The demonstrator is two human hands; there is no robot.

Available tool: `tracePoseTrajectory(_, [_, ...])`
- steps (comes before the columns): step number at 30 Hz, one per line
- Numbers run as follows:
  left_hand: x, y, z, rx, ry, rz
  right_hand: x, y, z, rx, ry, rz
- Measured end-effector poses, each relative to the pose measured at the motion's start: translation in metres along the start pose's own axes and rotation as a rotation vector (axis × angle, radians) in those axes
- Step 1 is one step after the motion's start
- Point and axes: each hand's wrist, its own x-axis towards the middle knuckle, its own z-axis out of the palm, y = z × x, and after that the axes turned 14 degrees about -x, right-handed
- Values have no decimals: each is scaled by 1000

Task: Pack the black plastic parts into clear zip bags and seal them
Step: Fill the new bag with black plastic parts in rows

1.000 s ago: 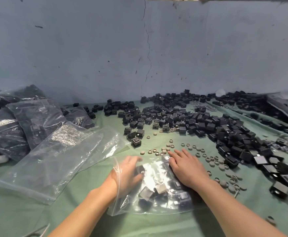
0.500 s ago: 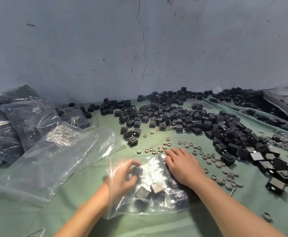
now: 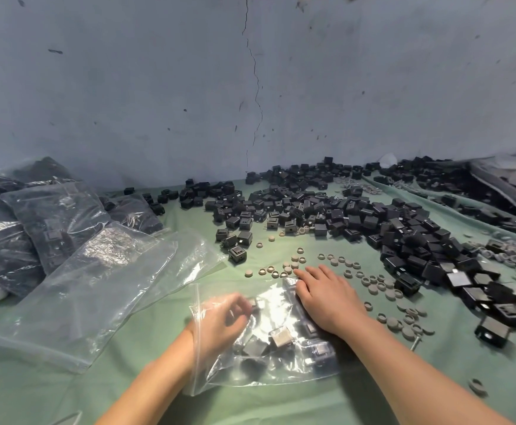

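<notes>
One zip bag [image 3: 276,368] under flat, straight-fingered right hand [image 3: 327,302], around blurred left hand [image 3: 223,320], grip unclear.

Black parts [image 3: 358,216], green cloth [image 3: 127,391]

Head-worn view, forward and down
</notes>
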Motion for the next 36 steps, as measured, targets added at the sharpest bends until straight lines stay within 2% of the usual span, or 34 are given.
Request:
tracePoseTrajectory(3, [1,-3,-8,148,-138,144,1,0,-1,5,7,2])
tracePoseTrajectory(7, [9,-15,-10,390,-309,126,1,0,-1,2,1,1])
tracePoseTrajectory(11, [20,-10,-15,438,-478,168,0,-1,-2,1,11,-3])
tracePoseTrajectory(15, [25,0,-12,371,-525,180,-3,-1,-2,-2,17,-1])
tracePoseTrajectory(20, [28,-2,-8,405,-528,162,-1,-1,-5,4,17,0])
tracePoseTrajectory(23, [26,-10,-5,371,-493,149,-1,0,-4,3,10,2])
tracePoseTrajectory(26, [20,-14,-2,322,-378,99,-1,0,-3,9,5,3])
tracePoseTrajectory(28, [15,-15,-7,133,-336,22,0,-1,-3,8,7,2])
tracePoseTrajectory(30, [10,-16,-17,-200,-374,-93,0,-1,-3,5,6,4])
tracePoseTrajectory(31, [10,-15,-23,-292,-400,-115,0,-1,-3,3,4,3])
tracePoseTrajectory(36, [17,4,-28,-262,-424,-32,1,-1,-2,-5,6,7])
